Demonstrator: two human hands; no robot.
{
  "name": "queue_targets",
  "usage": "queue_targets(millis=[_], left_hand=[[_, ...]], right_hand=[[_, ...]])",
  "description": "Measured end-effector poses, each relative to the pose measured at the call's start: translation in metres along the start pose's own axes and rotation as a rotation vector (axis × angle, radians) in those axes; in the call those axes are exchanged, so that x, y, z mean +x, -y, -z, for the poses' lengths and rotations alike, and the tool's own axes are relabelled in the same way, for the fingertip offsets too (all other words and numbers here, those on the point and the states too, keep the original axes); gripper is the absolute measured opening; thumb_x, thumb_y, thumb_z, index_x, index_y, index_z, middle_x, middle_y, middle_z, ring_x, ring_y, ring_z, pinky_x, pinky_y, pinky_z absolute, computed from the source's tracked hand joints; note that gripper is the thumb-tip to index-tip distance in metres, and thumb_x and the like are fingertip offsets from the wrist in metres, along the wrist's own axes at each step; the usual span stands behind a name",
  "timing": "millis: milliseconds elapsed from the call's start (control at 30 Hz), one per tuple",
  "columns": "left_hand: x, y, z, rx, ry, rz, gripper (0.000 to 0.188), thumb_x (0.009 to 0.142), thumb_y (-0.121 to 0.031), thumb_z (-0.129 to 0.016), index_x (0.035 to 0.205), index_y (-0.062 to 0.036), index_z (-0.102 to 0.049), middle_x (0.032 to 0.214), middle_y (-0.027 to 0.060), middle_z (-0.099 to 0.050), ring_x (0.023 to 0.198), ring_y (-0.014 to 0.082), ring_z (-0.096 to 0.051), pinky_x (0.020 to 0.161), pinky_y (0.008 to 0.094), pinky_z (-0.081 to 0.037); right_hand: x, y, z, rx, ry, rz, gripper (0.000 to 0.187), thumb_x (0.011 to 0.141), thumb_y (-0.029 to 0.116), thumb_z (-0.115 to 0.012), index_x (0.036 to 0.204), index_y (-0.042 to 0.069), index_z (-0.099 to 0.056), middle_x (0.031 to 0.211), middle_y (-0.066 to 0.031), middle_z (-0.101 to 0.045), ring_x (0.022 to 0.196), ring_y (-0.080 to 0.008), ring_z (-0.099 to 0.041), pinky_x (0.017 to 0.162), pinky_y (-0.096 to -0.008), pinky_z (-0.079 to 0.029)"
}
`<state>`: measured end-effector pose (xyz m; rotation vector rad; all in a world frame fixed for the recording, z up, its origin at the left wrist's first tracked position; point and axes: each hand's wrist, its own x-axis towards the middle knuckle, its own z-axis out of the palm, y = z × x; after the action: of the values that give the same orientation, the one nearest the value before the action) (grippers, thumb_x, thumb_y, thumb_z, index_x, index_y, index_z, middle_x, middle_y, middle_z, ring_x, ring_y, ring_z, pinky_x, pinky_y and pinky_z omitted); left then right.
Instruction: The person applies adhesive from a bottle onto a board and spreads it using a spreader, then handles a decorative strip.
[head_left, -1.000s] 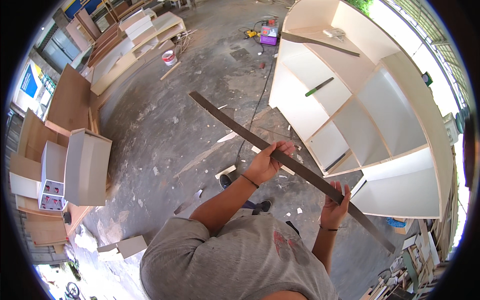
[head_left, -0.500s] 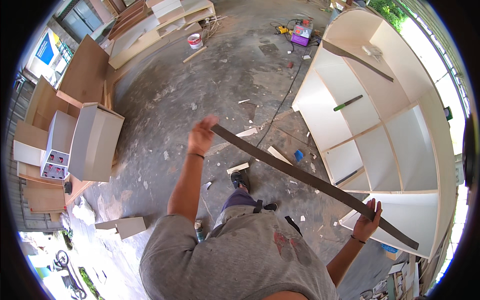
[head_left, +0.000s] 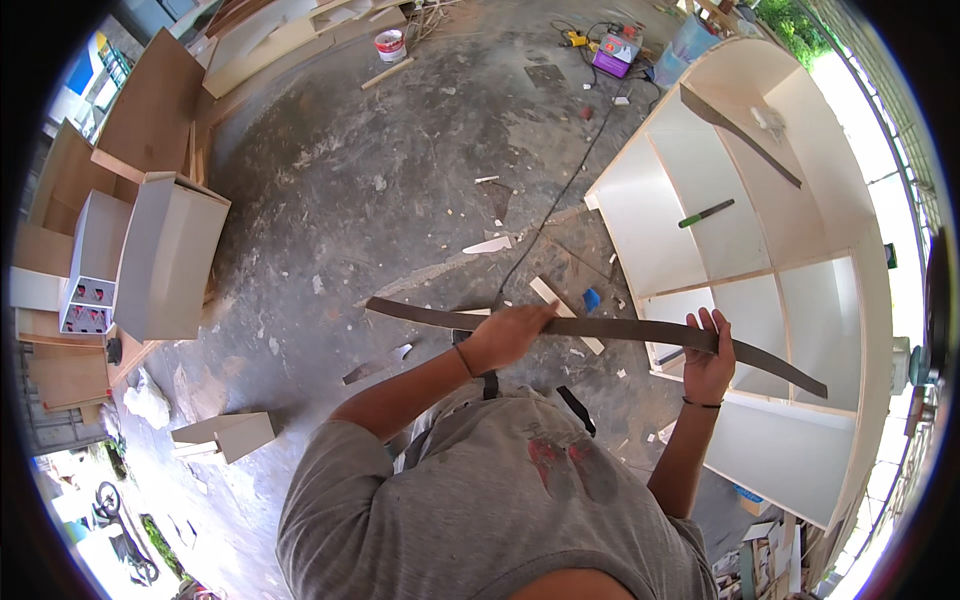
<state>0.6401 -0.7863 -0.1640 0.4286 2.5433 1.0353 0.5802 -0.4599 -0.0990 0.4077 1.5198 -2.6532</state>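
One strip (head_left: 620, 329) now spans more crosswise above the floor (head_left: 330, 220): the left hand (head_left: 508, 337) has moved inward from its end, apparently curled over it; the right hand (head_left: 709, 372), fingers raised, grips it, so control looks steadier.

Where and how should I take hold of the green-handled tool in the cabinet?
Probably best by its green handle, coming from the lower left: that end points toward the person, while the slim dark part points away to the upper right. The right hand is nearer, but it holds the brown strip, so it should come free first.
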Motion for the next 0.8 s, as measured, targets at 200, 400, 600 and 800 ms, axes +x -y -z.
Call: queue_targets(millis=[200, 400, 600, 800], left_hand=[[-0.037, 0.108, 0.005, 0.421, -0.531, -0.115, 0.049, 0.076, 0.0, -0.046, 0.125, 0.0033, -0.044, 0.128, 0.0159, -0.049, 0.12, 0.0267, -0.047, 0.099, 0.0345, -0.04], [-0.136, 0.251, 0.0, 0.264, -0.603, 0.307, 0.037, 0.083, -0.004, -0.042, 0.118, -0.0051, -0.053, 0.12, 0.0134, -0.056, 0.11, 0.0275, -0.055, 0.093, 0.0364, -0.045], [-0.196, 0.304, 0.062, 0.082, -0.762, 1.341, 0.037, 0.095, -0.033, -0.036, 0.111, -0.0073, -0.056, 0.114, 0.0183, -0.058, 0.106, 0.0351, -0.055, 0.09, 0.0429, -0.044], [-0.043, 0.086, 0.122, 0.331, -1.018, 0.13, 0.083, 0.072, -0.033, -0.072, 0.138, -0.0043, -0.031, 0.143, 0.0178, -0.029, 0.135, 0.0329, -0.023, 0.109, 0.0495, -0.015]], right_hand=[[0.026, 0.014, -0.001, -0.023, -0.062, 0.061, 0.039, 0.094, 0.031, -0.047, 0.12, 0.002, -0.049, 0.117, -0.0154, -0.054, 0.109, -0.0311, -0.053, 0.085, -0.0393, -0.05], [0.043, 0.04, -0.015, -0.135, -0.066, 0.069, 0.039, 0.094, 0.031, -0.046, 0.12, 0.002, -0.049, 0.121, -0.0162, -0.052, 0.112, -0.0298, -0.051, 0.086, -0.0405, -0.051], [0.058, 0.047, -0.042, -0.203, 0.065, 0.117, 0.037, 0.095, 0.034, -0.043, 0.117, 0.006, -0.051, 0.115, -0.0172, -0.056, 0.107, -0.0279, -0.053, 0.089, -0.0423, -0.046], [0.061, -0.033, -0.16, -0.281, 0.252, 0.032, 0.038, 0.098, 0.033, -0.032, 0.115, 0.003, -0.046, 0.112, -0.0194, -0.055, 0.106, -0.0315, -0.056, 0.083, -0.0399, -0.05]])
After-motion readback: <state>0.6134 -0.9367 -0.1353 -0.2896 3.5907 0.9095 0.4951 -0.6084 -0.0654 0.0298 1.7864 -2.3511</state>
